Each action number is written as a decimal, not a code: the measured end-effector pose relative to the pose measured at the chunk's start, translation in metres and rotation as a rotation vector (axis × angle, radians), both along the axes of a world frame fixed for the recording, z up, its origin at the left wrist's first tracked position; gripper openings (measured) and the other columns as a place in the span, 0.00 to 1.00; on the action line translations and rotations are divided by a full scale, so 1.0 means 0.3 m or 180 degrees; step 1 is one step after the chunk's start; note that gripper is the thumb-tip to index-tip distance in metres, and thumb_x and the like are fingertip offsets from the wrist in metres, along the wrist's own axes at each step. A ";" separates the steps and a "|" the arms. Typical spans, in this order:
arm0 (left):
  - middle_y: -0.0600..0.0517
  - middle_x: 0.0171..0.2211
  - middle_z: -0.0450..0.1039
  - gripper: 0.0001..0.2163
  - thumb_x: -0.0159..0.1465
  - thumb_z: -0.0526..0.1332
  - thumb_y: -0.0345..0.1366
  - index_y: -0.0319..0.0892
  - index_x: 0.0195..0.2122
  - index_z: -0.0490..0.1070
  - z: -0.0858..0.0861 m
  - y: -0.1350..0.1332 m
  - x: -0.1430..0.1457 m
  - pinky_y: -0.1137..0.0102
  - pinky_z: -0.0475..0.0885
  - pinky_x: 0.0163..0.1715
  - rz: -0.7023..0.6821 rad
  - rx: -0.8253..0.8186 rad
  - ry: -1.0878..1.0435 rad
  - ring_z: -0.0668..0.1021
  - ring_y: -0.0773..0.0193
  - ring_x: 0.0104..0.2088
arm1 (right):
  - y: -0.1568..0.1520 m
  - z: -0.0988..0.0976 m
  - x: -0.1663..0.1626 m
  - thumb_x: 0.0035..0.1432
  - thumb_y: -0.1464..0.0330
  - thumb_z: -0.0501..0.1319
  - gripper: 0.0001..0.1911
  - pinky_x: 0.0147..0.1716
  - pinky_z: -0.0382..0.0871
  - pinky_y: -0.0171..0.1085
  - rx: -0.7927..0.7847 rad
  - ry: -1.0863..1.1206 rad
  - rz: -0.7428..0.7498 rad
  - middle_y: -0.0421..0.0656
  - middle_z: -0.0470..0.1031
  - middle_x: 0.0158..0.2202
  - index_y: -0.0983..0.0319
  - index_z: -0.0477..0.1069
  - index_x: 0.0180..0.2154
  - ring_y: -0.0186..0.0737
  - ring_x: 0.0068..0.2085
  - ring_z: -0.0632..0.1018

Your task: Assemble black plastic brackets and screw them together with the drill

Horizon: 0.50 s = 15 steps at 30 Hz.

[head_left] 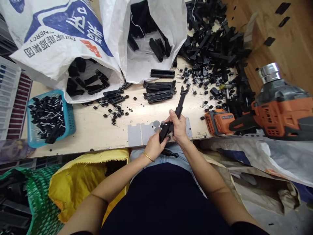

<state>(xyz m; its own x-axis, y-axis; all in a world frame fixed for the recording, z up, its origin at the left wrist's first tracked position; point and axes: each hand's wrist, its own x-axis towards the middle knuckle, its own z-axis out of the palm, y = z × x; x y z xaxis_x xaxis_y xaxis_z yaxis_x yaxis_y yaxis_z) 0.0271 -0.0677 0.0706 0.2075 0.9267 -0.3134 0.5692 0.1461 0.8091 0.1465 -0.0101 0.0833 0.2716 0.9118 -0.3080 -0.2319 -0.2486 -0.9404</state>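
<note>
Both hands meet at the near edge of the wooden table (97, 124) on a long black plastic part (180, 101) that points away from me, its forked end toward the table's middle. My right hand (179, 126) is wrapped round the part's middle. My left hand (153, 146), with a gold bangle at the wrist, grips its thicker near end. A small black pin with a round head (170, 152) lies on my lap just below the hands.
Finished black parts (159, 91) lie stacked beyond the hands. A blue basket (69, 114) of black pins stands left. Two white sacks (73, 39) hold more parts. A heap of black parts (215, 49) fills the right. Orange power tools (281, 107) lie right.
</note>
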 end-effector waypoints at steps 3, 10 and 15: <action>0.44 0.33 0.77 0.14 0.60 0.61 0.41 0.42 0.46 0.67 -0.012 -0.007 -0.003 0.63 0.70 0.34 -0.0089 -0.0099 0.0018 0.80 0.49 0.35 | 0.005 -0.022 0.008 0.46 0.48 0.65 0.26 0.20 0.62 0.32 -0.0168 0.0066 0.0278 0.40 0.69 0.14 0.62 0.65 0.15 0.31 0.18 0.68; 0.50 0.23 0.73 0.31 0.56 0.55 0.66 0.41 0.42 0.71 -0.008 0.038 -0.062 0.69 0.69 0.27 -0.0441 -0.0855 -0.1371 0.76 0.60 0.25 | -0.018 -0.012 -0.001 0.46 0.47 0.66 0.27 0.20 0.64 0.32 -0.0121 0.0069 0.0106 0.40 0.70 0.15 0.61 0.63 0.15 0.31 0.18 0.69; 0.51 0.19 0.70 0.36 0.53 0.48 0.71 0.39 0.30 0.71 0.006 0.061 -0.042 0.72 0.65 0.21 0.0259 -0.1435 -0.2140 0.71 0.67 0.19 | -0.037 0.034 -0.034 0.46 0.47 0.65 0.25 0.13 0.59 0.31 -0.0280 0.0085 0.0144 0.39 0.70 0.16 0.61 0.64 0.19 0.31 0.16 0.68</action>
